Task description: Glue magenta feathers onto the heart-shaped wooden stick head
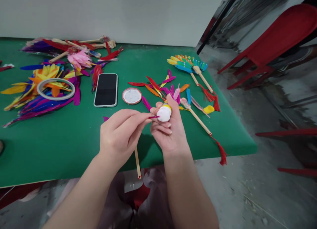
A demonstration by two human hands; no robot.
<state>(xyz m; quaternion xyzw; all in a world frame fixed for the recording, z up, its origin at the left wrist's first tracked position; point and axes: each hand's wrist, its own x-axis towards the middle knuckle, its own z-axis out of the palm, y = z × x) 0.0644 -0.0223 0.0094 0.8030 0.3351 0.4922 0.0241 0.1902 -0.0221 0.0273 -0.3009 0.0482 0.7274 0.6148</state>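
Observation:
My left hand (121, 133) pinches a thin magenta feather (154, 117) by its quill, its tip pointing at a small white glue bottle with a yellow neck (163, 112). A wooden stick (137, 163) runs down from under this hand past the table's edge. My right hand (168, 126) is wrapped round the white bottle, with pink and purple feathers (175, 91) standing up just behind its fingers. Both hands hover over the front edge of the green table (61, 146).
A black phone (106, 89) and a round lid (131, 95) lie mid-table. Loose feathers (153, 83), a finished feather fan (188, 64), a stick with red tassel (201, 123) and a yellow cap (208, 109) lie right. A tape ring (55, 89) sits on feather piles left. Red chairs (277, 40) stand right.

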